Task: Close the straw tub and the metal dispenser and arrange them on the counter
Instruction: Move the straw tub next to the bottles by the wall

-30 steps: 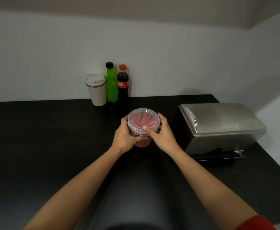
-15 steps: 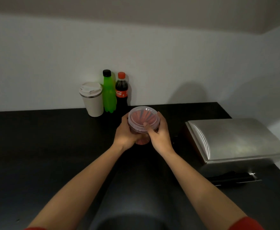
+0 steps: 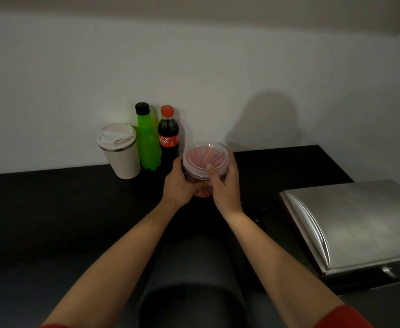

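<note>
Gripping the clear round plastic tub of red straws with both hands, we hold it near the back edge of the black worktop. Our left hand wraps its side; our right hand curls round the far side, thumb pressed on the transparent lid. At the right edge sits the brushed-metal dispenser, apart from the tub. A white travel cup, green bottle and cola bottle line the back edge.

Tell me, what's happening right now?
Left hand and right hand grip straw tub, lid on. Metal dispenser at right. Cola bottle close behind tub.
</note>
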Tool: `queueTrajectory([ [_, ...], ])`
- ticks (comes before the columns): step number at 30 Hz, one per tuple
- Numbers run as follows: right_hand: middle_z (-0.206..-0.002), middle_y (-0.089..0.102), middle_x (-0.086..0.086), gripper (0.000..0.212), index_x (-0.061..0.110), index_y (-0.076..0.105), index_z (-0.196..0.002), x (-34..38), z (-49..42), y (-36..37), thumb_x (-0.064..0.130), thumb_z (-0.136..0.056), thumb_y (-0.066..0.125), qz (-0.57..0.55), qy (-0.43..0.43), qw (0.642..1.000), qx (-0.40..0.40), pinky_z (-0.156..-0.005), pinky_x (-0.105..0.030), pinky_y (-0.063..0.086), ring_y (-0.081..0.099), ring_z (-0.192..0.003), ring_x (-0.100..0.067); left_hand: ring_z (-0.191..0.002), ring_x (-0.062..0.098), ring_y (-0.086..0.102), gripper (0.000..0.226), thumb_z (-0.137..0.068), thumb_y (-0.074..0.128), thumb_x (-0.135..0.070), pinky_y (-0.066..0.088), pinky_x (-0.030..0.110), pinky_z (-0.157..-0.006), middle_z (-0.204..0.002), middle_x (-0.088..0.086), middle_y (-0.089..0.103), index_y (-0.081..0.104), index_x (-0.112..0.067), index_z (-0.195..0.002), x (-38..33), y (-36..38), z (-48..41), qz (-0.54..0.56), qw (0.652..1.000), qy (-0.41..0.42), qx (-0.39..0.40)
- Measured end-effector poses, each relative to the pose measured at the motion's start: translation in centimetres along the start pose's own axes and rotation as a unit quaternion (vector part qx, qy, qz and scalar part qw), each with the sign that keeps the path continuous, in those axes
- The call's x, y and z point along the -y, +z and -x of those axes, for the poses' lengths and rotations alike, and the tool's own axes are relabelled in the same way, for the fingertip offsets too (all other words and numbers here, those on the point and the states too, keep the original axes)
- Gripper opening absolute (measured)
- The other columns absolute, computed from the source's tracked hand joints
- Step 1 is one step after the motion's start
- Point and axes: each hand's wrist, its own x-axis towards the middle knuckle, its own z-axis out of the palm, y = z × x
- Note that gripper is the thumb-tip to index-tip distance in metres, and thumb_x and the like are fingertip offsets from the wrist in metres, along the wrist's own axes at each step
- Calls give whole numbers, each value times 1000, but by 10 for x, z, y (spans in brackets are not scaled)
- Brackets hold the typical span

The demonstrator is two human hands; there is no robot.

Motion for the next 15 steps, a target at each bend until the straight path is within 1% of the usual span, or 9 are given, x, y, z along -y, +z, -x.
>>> queueTrajectory([
  [3, -133, 49, -7, 54, 20, 40, -137, -1, -12, 5, 30, -88, 61, -8, -16, 1000, -6, -106, -40, 41, 49, -124, -14, -103, 10, 54, 87, -59, 86, -27, 40, 15, -79, -121, 1, 58, 42, -13, -132, 5, 2, -15, -9, 1000, -19, -2],
  [6, -134, 48, -7, 55, 20, 39, -137, -4, -25, 8, 32, -88, 61, -8, -13, 1000, -11, -106, -42, 41, 48, -125, -16, -99, 8, 54, 83, -60, 86, -27, 38, 2, -69, -118, 1, 60, 44, -12, -130, 8, 5, -28, -10, 1000, -25, -5],
  [8, -136, 46, -6, 59, 20, 36, -140, -7, -33, 8, 33, -88, 60, -2, -8, 1000, -12, -107, -43, 40, 46, -127, -16, -97, 7, 54, 83, -60, 86, -27, 38, -2, -64, -116, 0, 60, 45, -12, -130, 9, 7, -35, -8, 1000, -24, -7],
  [12, -139, 43, -3, 64, 23, 31, -143, -13, -45, 9, 37, -88, 59, 7, 0, 1000, -12, -108, -41, 38, 43, -129, -14, -99, 6, 52, 84, -59, 86, -26, 35, -6, -63, -112, -5, 56, 44, -12, -131, 10, 10, -47, -8, 1000, -19, -7],
  [15, -145, 38, -3, 69, 24, 24, -146, -16, -51, 11, 37, -88, 58, 5, 13, 1000, -13, -111, -41, 35, 38, -133, -14, -99, 7, 53, 82, -60, 86, -24, 35, -5, -63, -116, 0, 59, 45, -12, -130, 12, 12, -53, -7, 1000, -18, -11],
])
